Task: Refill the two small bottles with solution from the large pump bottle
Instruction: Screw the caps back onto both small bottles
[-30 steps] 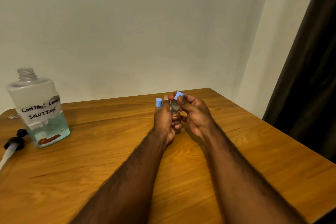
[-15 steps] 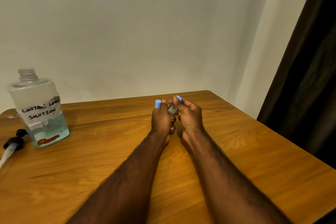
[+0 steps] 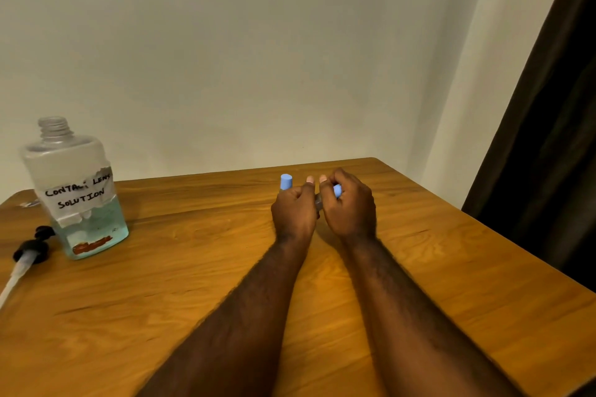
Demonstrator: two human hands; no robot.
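First small bottle [image 3: 286,184] is gripped in the left hand [image 3: 295,214] at frame centre, with the fingers curled round it so that only its blue top shows, upright, above the fist. Second small bottle [image 3: 318,202] is caught between the two hands just right of that, tilted (clear body barely seen in the gap). Its blue cap [image 3: 337,191] is pinched in the curled fingers of the right hand [image 3: 351,208]. Whether the left fingers also clamp this second body cannot be told. Both hands are held low over the table [image 3: 193,267].

Large pump bottle [image 3: 75,190] is stood at mid-left of frame, well apart from the hands, with its neck open and blue-tinted solution in its lower part. Its pump head [image 3: 30,251] is laid on the table at the left edge, just beside it, with the tube pointed to the lower left.

Step judged: the second bottle's cap is being worked; on or off cannot be told.

Risks judged:
- With two bottles crowded at one fist, the first could be squeezed out or dropped as twist is applied.
- If the cap is freed while the body is tilted, any liquid inside could be spilled.
- The small loose cap could be rolled off the table.
- The open large bottle could be tipped by a careless reach.
- The narrow small bottles could be flooded from its wide neck.
- The tube on bare wood could be contaminated.
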